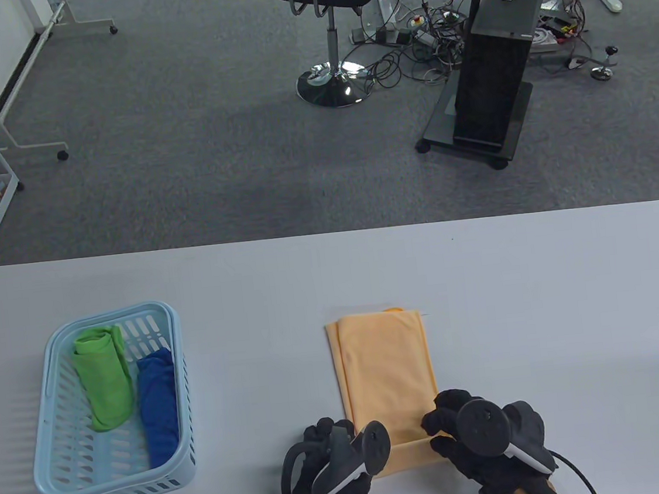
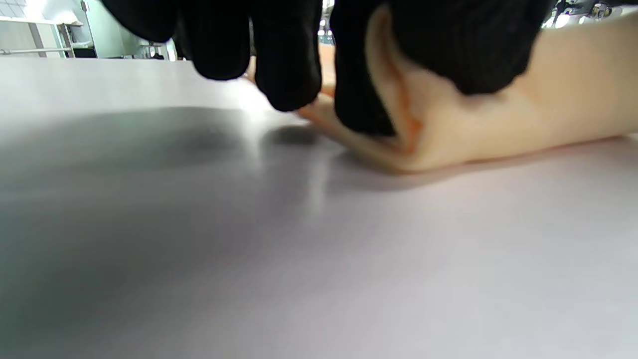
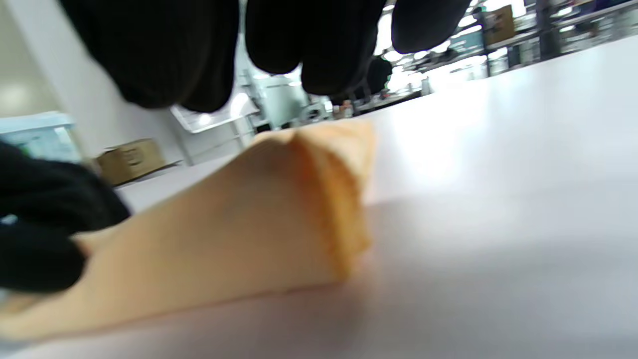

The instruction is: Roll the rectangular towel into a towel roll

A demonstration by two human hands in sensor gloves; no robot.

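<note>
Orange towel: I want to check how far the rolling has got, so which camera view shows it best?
The table view: the whole orange towel lies flat in a long strip, with the left hand and right hand at its near end. The left wrist view shows only a blurred lifted edge under the fingers; the right wrist view shows one raised end.

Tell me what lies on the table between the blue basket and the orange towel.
Nothing: in the table view, bare table separates the basket from the towel.

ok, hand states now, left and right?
Left hand: fingers pinch the towel at its near edge, lifting it.
Right hand: on the near edge too; grip cannot be told.
</note>
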